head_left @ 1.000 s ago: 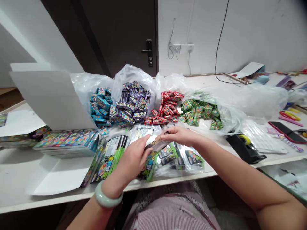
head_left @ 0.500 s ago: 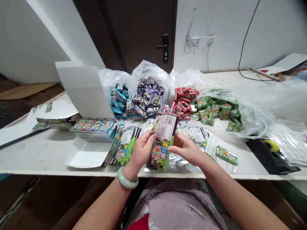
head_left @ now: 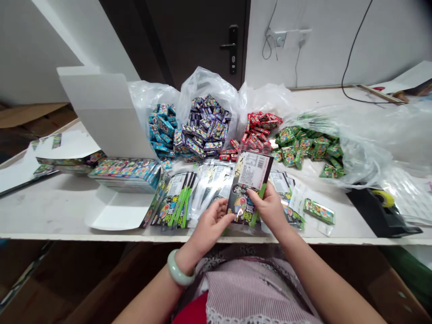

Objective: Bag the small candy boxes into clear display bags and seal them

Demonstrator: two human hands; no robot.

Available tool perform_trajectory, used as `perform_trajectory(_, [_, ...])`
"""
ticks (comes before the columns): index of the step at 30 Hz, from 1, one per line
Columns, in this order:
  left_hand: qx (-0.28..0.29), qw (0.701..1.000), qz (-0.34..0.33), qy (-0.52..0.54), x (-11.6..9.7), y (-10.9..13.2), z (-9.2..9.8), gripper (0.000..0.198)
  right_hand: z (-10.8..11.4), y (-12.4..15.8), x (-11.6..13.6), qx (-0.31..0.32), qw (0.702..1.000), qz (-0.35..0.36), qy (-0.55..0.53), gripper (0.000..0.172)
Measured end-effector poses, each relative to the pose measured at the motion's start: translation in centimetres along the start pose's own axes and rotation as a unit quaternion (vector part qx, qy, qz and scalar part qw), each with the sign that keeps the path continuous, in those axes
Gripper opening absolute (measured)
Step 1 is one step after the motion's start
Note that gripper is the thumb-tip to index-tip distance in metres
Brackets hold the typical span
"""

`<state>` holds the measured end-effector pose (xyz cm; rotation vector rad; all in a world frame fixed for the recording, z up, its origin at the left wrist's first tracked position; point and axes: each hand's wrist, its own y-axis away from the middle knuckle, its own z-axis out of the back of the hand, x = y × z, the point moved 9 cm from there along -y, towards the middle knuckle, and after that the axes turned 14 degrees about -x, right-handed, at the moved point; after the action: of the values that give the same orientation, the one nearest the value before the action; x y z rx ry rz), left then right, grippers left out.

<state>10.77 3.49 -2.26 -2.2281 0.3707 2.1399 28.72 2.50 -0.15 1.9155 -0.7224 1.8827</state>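
My right hand (head_left: 270, 209) pinches a dark printed plastic packet (head_left: 248, 184) with a white barcode label, held upright above the table's front edge. My left hand (head_left: 211, 225), a pale green bangle on its wrist, touches the packet's lower left corner with curled fingers. Under and beside the hands lie more such packets (head_left: 178, 200), several of them fanned out. Behind them sit open plastic bags with piles of small boxes: blue (head_left: 162, 130), purple (head_left: 204, 130), red (head_left: 258, 132) and green (head_left: 303, 146).
A white open carton (head_left: 108, 117) with stacked colourful flat boxes (head_left: 124, 173) stands at the left. A black tape dispenser (head_left: 381, 209) sits at the right edge. One green box in a clear sleeve (head_left: 319, 211) lies right of my hands. A dark door is behind the white table (head_left: 50, 207).
The packet moved slightly right and lower. My left hand slid from the packet's left edge down to its bottom corner; my right hand now grips it mid-height. The view shifted a little.
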Motion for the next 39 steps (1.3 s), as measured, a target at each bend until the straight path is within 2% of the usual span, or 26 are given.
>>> perform_trajectory(2, [-0.028, 1.000, -0.011, -0.008, 0.2, -0.2, -0.1, 0.034, 0.0, 0.4, 0.4, -0.028, 0.999, 0.028, 0.013, 0.028])
perform_trajectory(3, [-0.025, 1.000, 0.007, 0.003, 0.6, -0.1, -0.4, 0.034, 0.0, 0.4, 0.5, -0.031, 0.999, 0.030, 0.012, 0.028])
perform_trajectory(6, [0.038, 0.990, 0.118, 0.072, 2.5, 0.7, -1.6, 0.045, -0.5, 0.5, 0.0, 0.008, 1.000, -0.018, -0.011, 0.029])
perform_trajectory(8, [0.058, 0.980, 0.165, 0.098, 3.2, 1.0, -1.7, 0.049, -0.5, 0.7, -0.7, 0.026, 0.998, -0.059, -0.026, 0.030])
perform_trajectory(10, [0.030, 0.983, 0.151, 0.104, 2.6, 0.2, -1.2, 0.049, -0.3, 1.4, -1.2, 0.028, 0.997, -0.075, -0.008, 0.029])
perform_trajectory(14, [-0.070, 0.989, 0.048, 0.123, -0.6, -1.9, -0.4, 0.040, -0.6, 4.1, -1.7, 0.088, 0.993, -0.058, 0.053, 0.030])
perform_trajectory(18, [-0.089, 0.986, 0.019, 0.142, -1.3, -1.9, -1.2, 0.033, 0.4, 5.5, -1.8, 0.160, 0.981, -0.106, -0.002, 0.034])
perform_trajectory(21, [-0.079, 0.989, 0.008, 0.125, -0.7, -0.6, -1.7, 0.030, 1.9, 4.8, -0.6, 0.178, 0.976, -0.112, -0.050, 0.030])
perform_trajectory(23, [-0.048, 0.988, 0.033, 0.142, 0.0, 0.2, -2.2, 0.027, 2.7, 4.1, 0.0, 0.169, 0.978, -0.110, -0.050, 0.022])
perform_trajectory(26, [0.006, 0.976, 0.090, 0.200, 0.4, 0.9, -2.6, 0.030, 2.3, 4.2, -0.1, 0.201, 0.969, -0.132, -0.057, 0.021])
perform_trajectory(28, [0.022, 0.974, 0.084, 0.207, -0.1, 0.8, -2.4, 0.043, 2.0, 4.4, -0.3, 0.209, 0.966, -0.137, -0.066, 0.028])
perform_trajectory(31, [0.030, 0.986, 0.024, 0.165, -1.5, 0.5, -1.7, 0.064, 3.1, 3.9, -0.2, 0.114, 0.986, -0.099, -0.070, 0.054])
perform_trajectory(33, [0.039, 0.991, 0.000, 0.125, -2.1, 0.4, -1.4, 0.062, 4.0, 3.9, 0.2, 0.063, 0.994, -0.064, -0.062, 0.065])
perform_trajectory(35, [0.049, 0.995, -0.001, 0.091, -2.2, 0.5, -1.2, 0.055, 4.0, 4.4, 0.6, 0.066, 0.996, -0.036, -0.040, 0.060])
perform_trajectory(39, [0.070, 0.996, 0.004, 0.052, -2.3, 1.1, -1.1, 0.045, 3.7, 5.1, 1.0, 0.126, 0.992, -0.009, 0.023, 0.040])
